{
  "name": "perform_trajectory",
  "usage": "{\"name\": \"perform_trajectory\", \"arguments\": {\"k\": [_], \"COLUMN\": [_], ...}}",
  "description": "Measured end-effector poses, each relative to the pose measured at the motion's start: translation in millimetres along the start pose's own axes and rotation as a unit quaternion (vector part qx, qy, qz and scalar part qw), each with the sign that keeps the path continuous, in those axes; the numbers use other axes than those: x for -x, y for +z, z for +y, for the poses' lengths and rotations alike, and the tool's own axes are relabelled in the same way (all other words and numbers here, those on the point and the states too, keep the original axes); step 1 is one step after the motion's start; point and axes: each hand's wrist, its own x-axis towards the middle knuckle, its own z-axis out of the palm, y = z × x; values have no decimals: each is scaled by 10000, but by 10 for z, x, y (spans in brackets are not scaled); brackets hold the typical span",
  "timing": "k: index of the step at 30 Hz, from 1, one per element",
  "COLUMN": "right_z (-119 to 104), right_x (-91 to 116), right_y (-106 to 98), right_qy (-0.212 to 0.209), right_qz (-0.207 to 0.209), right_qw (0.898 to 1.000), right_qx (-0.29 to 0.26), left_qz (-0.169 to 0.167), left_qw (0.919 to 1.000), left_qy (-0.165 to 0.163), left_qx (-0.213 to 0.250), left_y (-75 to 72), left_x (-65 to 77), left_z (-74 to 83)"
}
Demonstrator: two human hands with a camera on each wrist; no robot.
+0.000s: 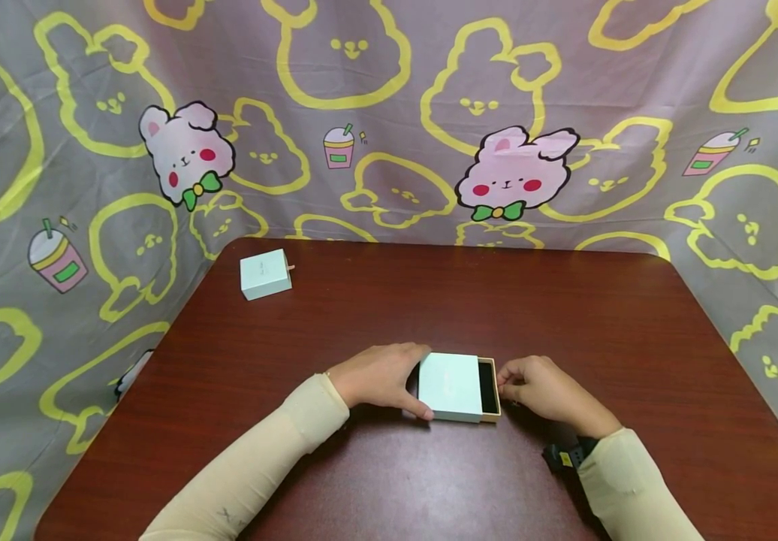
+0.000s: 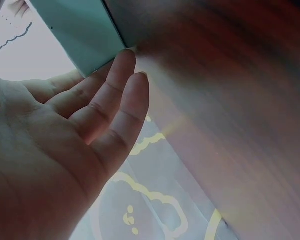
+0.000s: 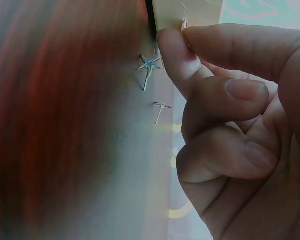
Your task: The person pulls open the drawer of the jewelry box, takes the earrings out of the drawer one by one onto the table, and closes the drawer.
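Observation:
A pale mint drawer-style jewelry box [image 1: 450, 385] lies on the table, its tray [image 1: 490, 391] slid partly out to the right and showing a dark lining. My left hand [image 1: 382, 379] grips the sleeve's left end, thumb at the near corner and fingers at the far side; its fingers touch the box wall [image 2: 87, 35] in the left wrist view. At the tray's right end, my right hand [image 1: 541, 387] pinches a small ribbon tab [image 3: 185, 23] between thumb and index finger. Beside that hand lie a blue star-shaped stud earring [image 3: 149, 64] and a second stud earring [image 3: 162, 106].
Another pale mint box [image 1: 266, 273] with a small tab stands at the table's far left. The reddish-brown table [image 1: 497, 300] ends at a patterned cloth [image 1: 389, 188] behind and at the sides. A black device [image 1: 565, 457] is strapped to the right wrist.

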Motion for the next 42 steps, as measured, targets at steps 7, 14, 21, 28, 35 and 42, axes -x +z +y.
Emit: {"name": "perform_trajectory", "arguments": {"k": [7,14,21,28,35,42], "right_z": [24,19,4,13,31,18], "right_x": [-9,-10,-2,-13,-11,-5], "right_y": [0,-6,-3,-3,-9,-16], "right_qy": [114,117,155,176,47,75], "right_qz": [-5,-33,-57,-12,-9,-19], "right_qw": [9999,9999,9999,9998,10000,9999], "right_qx": [43,43,18,52,73,85], "left_qz": [-57,-38,20,-20,-29,-5], "left_qw": [10000,10000,10000,10000,10000,10000], "left_qy": [-2,7,41,15,33,34], "left_qx": [-35,-59,-60,-32,-57,-53], "left_y": [-5,-6,9,1,0,10], "left_x": [-10,-24,-34,-42,-60,-66], "left_z": [10,22,20,40,45,48]}}
